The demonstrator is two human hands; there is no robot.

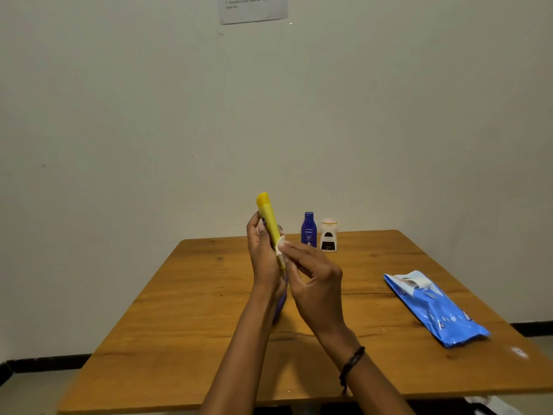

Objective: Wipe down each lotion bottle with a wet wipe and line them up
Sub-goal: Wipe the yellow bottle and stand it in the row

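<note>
A pale, bare wall (104, 130) fills most of what I see, with a black skirting strip (45, 363) running along its foot at the far left. A wooden table (179, 310) is pushed up against the wall; its top is honey-brown with dark knots and a grain line crossing the middle. High on the wall, cut off by the top edge, hangs a printed paper notice (253, 9), too small to read in full.

Above the middle of the table the left hand (263, 259) is raised, its fingers and thumb wrapped round a yellow tube (269, 223) that stands nearly upright, with its darker cap end on top and leaning a little to the left. The tube is held in the air, clear of the tabletop. Against its lower part sits a small white wet wipe (281, 247), pinched there by the curled fingers of the right hand (314, 283). A dark cord bracelet (351, 363) circles that wrist.

Further back, near the wall edge of the table, a blue bottle (308, 229) and a white bottle (328, 237) stand upright just beside each other. Well to the right lies a blue pack of wipes (434, 310), flat on the wood at a slant, its flap peeled open
</note>
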